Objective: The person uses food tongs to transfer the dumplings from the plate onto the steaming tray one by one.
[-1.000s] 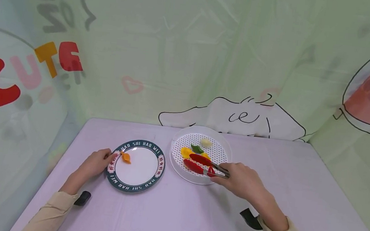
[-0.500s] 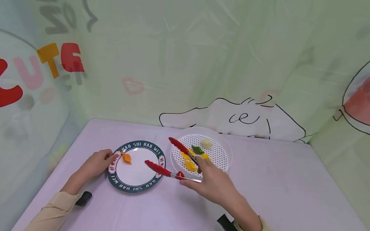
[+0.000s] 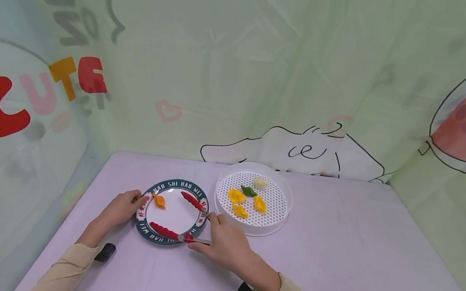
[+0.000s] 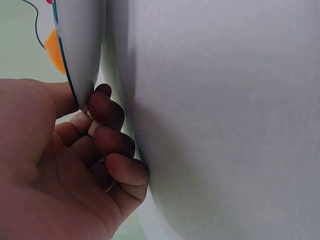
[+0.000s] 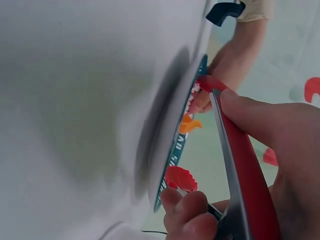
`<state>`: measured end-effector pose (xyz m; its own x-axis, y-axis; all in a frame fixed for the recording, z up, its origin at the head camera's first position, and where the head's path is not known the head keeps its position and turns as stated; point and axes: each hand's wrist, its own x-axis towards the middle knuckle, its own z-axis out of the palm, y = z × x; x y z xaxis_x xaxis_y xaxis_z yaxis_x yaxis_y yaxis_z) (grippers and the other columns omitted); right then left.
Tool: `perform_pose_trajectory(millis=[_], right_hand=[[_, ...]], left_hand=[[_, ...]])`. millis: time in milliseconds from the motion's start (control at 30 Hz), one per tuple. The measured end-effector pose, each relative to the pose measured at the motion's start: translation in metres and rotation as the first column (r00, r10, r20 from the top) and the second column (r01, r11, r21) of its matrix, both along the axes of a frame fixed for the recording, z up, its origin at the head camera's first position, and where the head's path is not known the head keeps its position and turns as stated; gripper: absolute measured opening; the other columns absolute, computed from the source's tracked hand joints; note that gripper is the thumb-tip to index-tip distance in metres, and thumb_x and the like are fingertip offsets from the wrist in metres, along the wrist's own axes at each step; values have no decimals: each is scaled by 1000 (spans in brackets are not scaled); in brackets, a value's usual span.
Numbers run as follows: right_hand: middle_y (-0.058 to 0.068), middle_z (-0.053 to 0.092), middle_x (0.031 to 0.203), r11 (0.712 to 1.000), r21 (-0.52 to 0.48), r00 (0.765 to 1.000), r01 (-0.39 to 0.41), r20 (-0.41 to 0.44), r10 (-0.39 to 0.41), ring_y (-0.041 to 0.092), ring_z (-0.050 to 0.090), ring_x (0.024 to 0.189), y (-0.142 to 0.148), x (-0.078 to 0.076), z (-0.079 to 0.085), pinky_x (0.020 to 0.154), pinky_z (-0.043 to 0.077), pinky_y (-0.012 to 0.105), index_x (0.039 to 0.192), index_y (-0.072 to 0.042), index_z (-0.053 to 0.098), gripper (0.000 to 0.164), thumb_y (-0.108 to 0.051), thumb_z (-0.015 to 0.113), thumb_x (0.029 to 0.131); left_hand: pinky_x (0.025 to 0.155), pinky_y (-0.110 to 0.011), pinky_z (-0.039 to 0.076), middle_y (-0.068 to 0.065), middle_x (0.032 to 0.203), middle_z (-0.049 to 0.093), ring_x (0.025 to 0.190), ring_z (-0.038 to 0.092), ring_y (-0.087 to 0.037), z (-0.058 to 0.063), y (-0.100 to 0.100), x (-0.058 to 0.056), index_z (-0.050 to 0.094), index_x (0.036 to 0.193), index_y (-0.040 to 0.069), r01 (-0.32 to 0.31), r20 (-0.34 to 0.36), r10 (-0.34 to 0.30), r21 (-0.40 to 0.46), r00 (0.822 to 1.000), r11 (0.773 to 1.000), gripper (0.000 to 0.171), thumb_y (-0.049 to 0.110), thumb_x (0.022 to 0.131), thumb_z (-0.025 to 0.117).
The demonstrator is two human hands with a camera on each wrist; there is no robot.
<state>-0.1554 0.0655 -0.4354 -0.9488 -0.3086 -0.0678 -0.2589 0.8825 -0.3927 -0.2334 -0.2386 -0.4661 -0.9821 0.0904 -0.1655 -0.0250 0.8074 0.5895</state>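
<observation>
My left hand point(image 3: 122, 207) pinches the left rim of a white plate point(image 3: 172, 217) with a dark green lettered border, thumb on top and fingers underneath in the left wrist view. On the plate, close to that thumb, lies a small orange dumpling-shaped piece point(image 3: 160, 201). My right hand point(image 3: 229, 243) grips red-tipped metal tongs point(image 3: 164, 231), whose two arms are spread wide over the plate. The orange piece point(image 5: 189, 123) shows between the tong tips in the right wrist view, and nothing is clamped in them.
Right of the plate stands a white round perforated tray point(image 3: 249, 230). It holds several dumpling-shaped pieces: yellow ones point(image 3: 236, 196), a green one point(image 3: 248, 191) and a whitish one point(image 3: 260, 183). A printed curtain point(image 3: 241, 70) rises behind the table point(image 3: 333, 251).
My right hand has carried the tongs left from over the perforated tray to over the plate, and their arms have spread apart. The left hand has stayed on the plate's rim.
</observation>
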Motion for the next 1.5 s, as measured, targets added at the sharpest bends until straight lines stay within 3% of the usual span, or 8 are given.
perform_pose_trajectory(millis=[233, 567, 733, 867, 1033, 1233, 1500], right_hand=[[17, 58, 136, 1000, 15, 999, 14, 32, -15, 28, 62, 100, -16, -7, -3, 81, 58, 37, 147, -6, 46, 95, -65, 74, 78], [14, 58, 140, 1000, 12, 1000, 3, 27, -3, 24, 60, 98, -29, -20, -2, 75, 55, 29, 146, -8, 47, 89, -64, 71, 81], [6, 65, 110, 1000, 16, 1000, -21, -11, 21, 16, 55, 77, -33, -24, -1, 57, 44, 22, 136, -10, 56, 71, -58, 72, 85], [0, 61, 93, 999, -10, 998, -51, -41, 50, 13, 50, 70, -34, -26, -2, 54, 39, 21, 127, -13, 62, 54, -48, 73, 88], [1, 67, 100, 998, -7, 994, -69, -81, 68, 13, 52, 72, -33, -27, 0, 57, 41, 21, 126, -14, 65, 48, -44, 73, 90], [0, 69, 101, 998, -2, 996, -66, -64, 66, 12, 52, 73, -32, -26, 5, 58, 41, 20, 127, -16, 65, 49, -45, 73, 89], [4, 70, 112, 996, -74, 996, -56, -76, 51, 13, 54, 77, -20, -15, 22, 59, 43, 20, 132, -15, 64, 53, -44, 74, 89]], left_hand=[[62, -29, 42, -6, 72, 51, 72, 51, -18, 0, 3, 1, 57, 93, 4, 0, -7, 0, -9, 1000, 1000, 26, 28, 104, 54], [62, -29, 42, -6, 71, 50, 71, 51, -18, 1, 0, 0, 57, 93, 5, 2, -3, -2, -30, 1000, 1000, 27, 29, 104, 54], [62, -28, 41, -5, 71, 50, 70, 51, -18, -1, -1, -1, 56, 92, 5, -1, -6, 1, -39, 1000, 999, 27, 30, 104, 54], [62, -27, 42, -6, 71, 51, 70, 52, -18, -1, -1, 0, 56, 92, 5, -5, 5, 5, -36, 1000, 999, 26, 29, 104, 55], [62, -26, 42, -6, 72, 52, 71, 52, -18, -1, -1, -2, 57, 93, 6, -3, 3, 3, -31, 1000, 1000, 27, 30, 104, 54], [62, -28, 42, -6, 71, 52, 70, 52, -18, 0, 0, -2, 56, 93, 5, -2, 2, 2, -34, 1000, 999, 26, 28, 104, 54], [63, -28, 43, -6, 73, 53, 71, 52, -18, 2, 0, 0, 57, 95, 4, 0, 1, 0, -31, 1000, 1000, 26, 28, 104, 55]])
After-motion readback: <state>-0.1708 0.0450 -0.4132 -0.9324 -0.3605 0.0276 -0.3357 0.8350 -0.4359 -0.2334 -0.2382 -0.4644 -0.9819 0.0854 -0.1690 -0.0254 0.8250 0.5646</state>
